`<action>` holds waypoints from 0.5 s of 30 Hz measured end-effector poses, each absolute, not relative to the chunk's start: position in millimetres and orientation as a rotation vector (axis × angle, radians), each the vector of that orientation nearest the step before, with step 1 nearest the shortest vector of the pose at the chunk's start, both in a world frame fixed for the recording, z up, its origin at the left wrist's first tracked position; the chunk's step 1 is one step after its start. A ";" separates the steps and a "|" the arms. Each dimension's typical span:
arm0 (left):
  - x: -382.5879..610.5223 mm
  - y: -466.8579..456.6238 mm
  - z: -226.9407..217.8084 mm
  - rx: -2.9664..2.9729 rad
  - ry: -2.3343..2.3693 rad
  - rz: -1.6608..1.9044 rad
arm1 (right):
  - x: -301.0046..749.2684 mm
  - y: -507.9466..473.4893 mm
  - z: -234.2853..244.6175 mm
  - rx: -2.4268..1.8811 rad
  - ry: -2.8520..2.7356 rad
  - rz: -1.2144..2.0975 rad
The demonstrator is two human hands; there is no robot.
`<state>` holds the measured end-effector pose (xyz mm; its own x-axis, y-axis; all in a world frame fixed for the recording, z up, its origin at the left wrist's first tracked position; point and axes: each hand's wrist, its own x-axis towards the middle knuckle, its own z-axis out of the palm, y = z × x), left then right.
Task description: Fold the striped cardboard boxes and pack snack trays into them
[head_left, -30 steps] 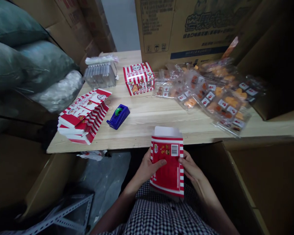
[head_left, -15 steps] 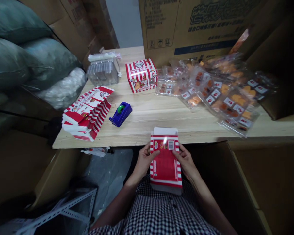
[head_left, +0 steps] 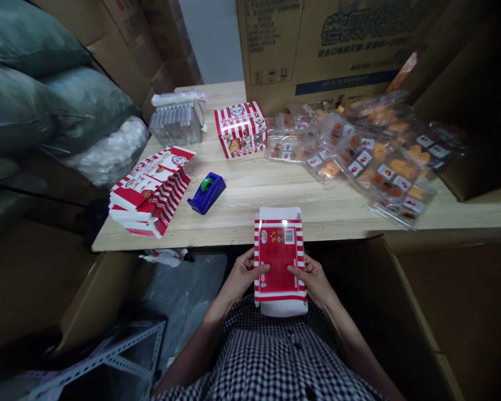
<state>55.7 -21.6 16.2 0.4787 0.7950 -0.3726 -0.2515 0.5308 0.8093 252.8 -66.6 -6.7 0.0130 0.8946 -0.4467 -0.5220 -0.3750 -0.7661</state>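
Both my hands hold a flat red-and-white striped carton upright over my lap, just below the front edge of the wooden table. My left hand grips its left edge with the thumb on the red face. My right hand grips the right edge the same way. The carton's white flaps show at top and bottom, and a barcode sits near its top.
A stack of flat striped cartons lies at the table's left, with a blue tape dispenser beside it. An assembled striped box and a clear plastic tray stack stand behind. Snack packets cover the right. Large cardboard boxes surround.
The carton has tilted more upright and drawn nearer to me, its bottom flap now showing. Both thumbs have slid towards the middle of its red face.
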 end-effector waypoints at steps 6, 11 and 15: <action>51.4 -40.6 16.7 0.786 0.788 0.588 | 259.3 -60.7 19.6 -1.148 -0.483 1.468; 44.8 -18.2 29.4 0.857 0.877 0.917 | 259.3 -52.8 26.5 -1.116 -0.458 1.506; 49.7 8.9 28.4 0.934 0.910 1.059 | 250.0 -47.3 18.5 -1.096 -0.435 1.497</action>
<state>49.7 8.9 28.4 0.2341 0.9605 -0.1501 -0.2923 0.2168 0.9314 250.0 -47.3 18.5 0.1105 0.9164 -0.3847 -0.5676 -0.2596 -0.7813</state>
